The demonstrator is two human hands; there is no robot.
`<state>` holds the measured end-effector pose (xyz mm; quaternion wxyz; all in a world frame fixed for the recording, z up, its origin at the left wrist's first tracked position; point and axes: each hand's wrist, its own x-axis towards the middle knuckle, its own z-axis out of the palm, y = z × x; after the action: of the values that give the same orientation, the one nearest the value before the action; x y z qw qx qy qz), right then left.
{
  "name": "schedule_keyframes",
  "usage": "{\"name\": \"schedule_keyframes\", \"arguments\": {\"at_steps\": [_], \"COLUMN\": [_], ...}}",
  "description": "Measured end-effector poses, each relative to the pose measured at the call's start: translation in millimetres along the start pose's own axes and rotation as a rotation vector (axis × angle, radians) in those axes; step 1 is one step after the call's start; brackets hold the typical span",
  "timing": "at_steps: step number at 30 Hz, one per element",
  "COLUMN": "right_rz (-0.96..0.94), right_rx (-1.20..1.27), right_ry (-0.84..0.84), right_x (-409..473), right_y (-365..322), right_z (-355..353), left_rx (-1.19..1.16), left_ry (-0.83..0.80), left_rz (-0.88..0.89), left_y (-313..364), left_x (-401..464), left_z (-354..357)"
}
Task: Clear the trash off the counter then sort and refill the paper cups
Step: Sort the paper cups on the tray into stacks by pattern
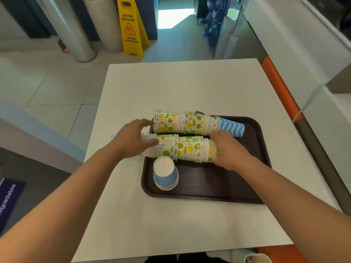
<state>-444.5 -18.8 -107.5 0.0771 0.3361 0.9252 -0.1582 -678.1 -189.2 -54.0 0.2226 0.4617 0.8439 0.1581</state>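
Note:
A dark brown tray [218, 185] lies on the white table and carries two lying stacks of paper cups with green and yellow dots. The far stack [182, 122] ends in a blue zigzag cup [232, 127] on its right. The near stack [186, 148] lies across the tray's middle, its left end sticking out past the tray's edge. My left hand [131, 141] grips the near stack's left end, and my right hand [230, 150] holds its right end. A short stack of blue striped cups [164, 175] stands upside down at the tray's front left.
The white table [190, 86] has an orange-edged counter [279, 86] along its right side. A yellow wet-floor sign [132, 27] and two tall rolls [76, 29] stand on the tiled floor beyond. A cup [257, 258] sits at the bottom right.

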Motion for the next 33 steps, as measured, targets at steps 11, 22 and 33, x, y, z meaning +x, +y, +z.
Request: {"name": "schedule_keyframes", "arguments": {"at_steps": [11,22,33], "right_rz": [0.172,0.174,0.19], "right_rx": [-0.053,-0.009,0.248], "right_ry": [-0.021,0.022,0.182], "right_x": [6.3,2.6,-22.5], "right_y": [-17.0,-18.0,-2.1], "right_z": [2.9,1.9,-6.2], "left_rx": [0.125,0.21,0.127], "left_ry": [-0.169,-0.119,0.028], "left_rz": [0.033,0.076,0.31], "left_y": [-68.2,-102.6,-43.1], "left_x": [9.2,23.2,27.0], "left_z": [-5.2,6.2,-61.3]}}
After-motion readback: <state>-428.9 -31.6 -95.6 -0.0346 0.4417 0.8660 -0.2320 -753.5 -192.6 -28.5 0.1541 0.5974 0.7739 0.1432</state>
